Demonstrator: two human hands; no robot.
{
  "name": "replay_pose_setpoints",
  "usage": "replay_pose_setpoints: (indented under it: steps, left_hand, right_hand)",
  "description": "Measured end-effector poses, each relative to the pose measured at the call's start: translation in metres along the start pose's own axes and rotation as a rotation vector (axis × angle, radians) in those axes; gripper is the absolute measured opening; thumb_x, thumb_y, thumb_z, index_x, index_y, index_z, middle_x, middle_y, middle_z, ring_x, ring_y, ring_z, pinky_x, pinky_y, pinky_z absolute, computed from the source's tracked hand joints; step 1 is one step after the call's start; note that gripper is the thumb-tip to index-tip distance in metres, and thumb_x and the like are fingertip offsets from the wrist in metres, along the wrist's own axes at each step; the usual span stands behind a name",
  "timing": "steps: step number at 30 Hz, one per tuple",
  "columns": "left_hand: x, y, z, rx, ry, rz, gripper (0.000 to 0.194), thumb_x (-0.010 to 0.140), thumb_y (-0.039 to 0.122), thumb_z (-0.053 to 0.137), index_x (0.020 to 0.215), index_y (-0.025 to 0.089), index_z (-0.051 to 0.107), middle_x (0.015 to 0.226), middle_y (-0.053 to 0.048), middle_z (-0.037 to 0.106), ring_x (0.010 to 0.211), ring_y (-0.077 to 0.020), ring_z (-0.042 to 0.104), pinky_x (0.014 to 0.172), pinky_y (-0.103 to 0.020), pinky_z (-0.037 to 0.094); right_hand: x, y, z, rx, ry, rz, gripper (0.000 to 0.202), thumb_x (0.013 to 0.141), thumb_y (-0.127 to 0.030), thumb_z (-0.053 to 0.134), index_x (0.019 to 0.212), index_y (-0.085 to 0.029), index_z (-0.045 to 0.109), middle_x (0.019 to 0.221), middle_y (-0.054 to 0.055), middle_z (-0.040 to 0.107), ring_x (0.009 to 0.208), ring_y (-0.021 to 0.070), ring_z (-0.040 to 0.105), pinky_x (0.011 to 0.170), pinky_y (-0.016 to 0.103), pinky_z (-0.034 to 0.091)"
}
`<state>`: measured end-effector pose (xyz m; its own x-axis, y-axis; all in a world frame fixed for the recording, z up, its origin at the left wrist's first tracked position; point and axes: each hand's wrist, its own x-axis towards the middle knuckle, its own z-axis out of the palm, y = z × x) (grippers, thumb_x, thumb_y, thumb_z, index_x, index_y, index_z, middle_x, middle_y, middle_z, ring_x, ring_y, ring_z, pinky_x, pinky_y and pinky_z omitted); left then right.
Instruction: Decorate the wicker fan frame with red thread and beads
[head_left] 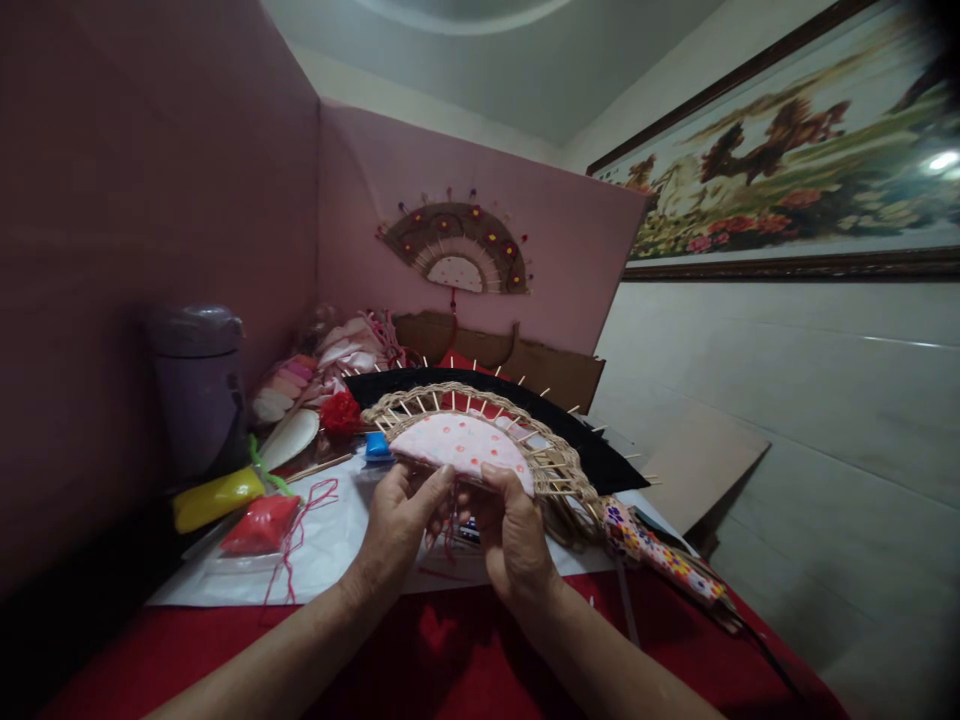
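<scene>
A table under a red cloth (450, 650) carried the lot. On it lay a white sheet (337, 550), and on that sat a red packet (260, 525), a yellow packet (217, 497) and a blue clip (377, 446). A purple jar (199, 385) stood at the left; a beaded stick (660, 553) lay at the right.

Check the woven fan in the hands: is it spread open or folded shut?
Spread open. The woven fan forms a wide half-circle, its sticks splayed along the rim, held at its base by the left hand and right hand.
</scene>
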<state>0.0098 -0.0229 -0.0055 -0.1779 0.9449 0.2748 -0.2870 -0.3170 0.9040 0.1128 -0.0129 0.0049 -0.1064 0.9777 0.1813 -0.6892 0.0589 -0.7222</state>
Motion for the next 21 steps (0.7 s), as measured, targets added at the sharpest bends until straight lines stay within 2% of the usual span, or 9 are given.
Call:
replay_pose_setpoints:
  steps: [6, 12, 18, 21]
  left_hand:
    - [-0.0008, -0.0017, -0.0020, 0.026, -0.027, 0.017, 0.038, 0.071, 0.045, 0.068, 0.084, 0.013, 0.054, 0.052, 0.003, 0.057, 0.037, -0.0071, 0.044, 0.034, -0.018, 0.035]
    - [-0.0007, -0.0002, -0.0001, 0.044, -0.003, -0.001, 0.042, 0.068, 0.047, 0.070, 0.087, 0.013, 0.054, 0.053, 0.003, 0.058, 0.036, -0.0071, 0.044, 0.032, -0.018, 0.034]
    - [0.0008, -0.0053, -0.0030, 0.028, -0.055, 0.035, 0.036, 0.075, 0.049, 0.063, 0.077, 0.015, 0.053, 0.051, 0.004, 0.055, 0.038, -0.0075, 0.046, 0.033, -0.019, 0.037]
    - [0.0005, -0.0039, -0.0023, 0.024, -0.066, 0.048, 0.035, 0.073, 0.046, 0.066, 0.080, 0.014, 0.054, 0.051, 0.004, 0.055, 0.038, -0.0076, 0.046, 0.033, -0.018, 0.037]
  right_hand:
    - [-0.0011, -0.0013, 0.0010, 0.005, 0.019, 0.014, 0.014, 0.063, -0.023, 0.065, 0.074, -0.013, 0.065, 0.057, 0.000, 0.065, 0.045, 0.0107, 0.053, 0.040, 0.019, 0.044]
    - [-0.0005, 0.0005, -0.0025, 0.002, 0.015, 0.037, 0.013, 0.064, -0.024, 0.065, 0.069, -0.012, 0.066, 0.053, 0.001, 0.064, 0.043, 0.0098, 0.052, 0.041, 0.019, 0.045]
    - [0.0008, -0.0016, -0.0015, 0.047, 0.007, 0.062, 0.019, 0.063, -0.025, 0.065, 0.077, -0.012, 0.068, 0.059, 0.001, 0.068, 0.043, 0.0097, 0.053, 0.038, 0.018, 0.043]
    - [0.0015, -0.0020, -0.0018, 0.057, -0.005, 0.061, 0.019, 0.064, -0.025, 0.065, 0.077, -0.012, 0.068, 0.058, 0.001, 0.067, 0.044, 0.0100, 0.054, 0.039, 0.018, 0.044]
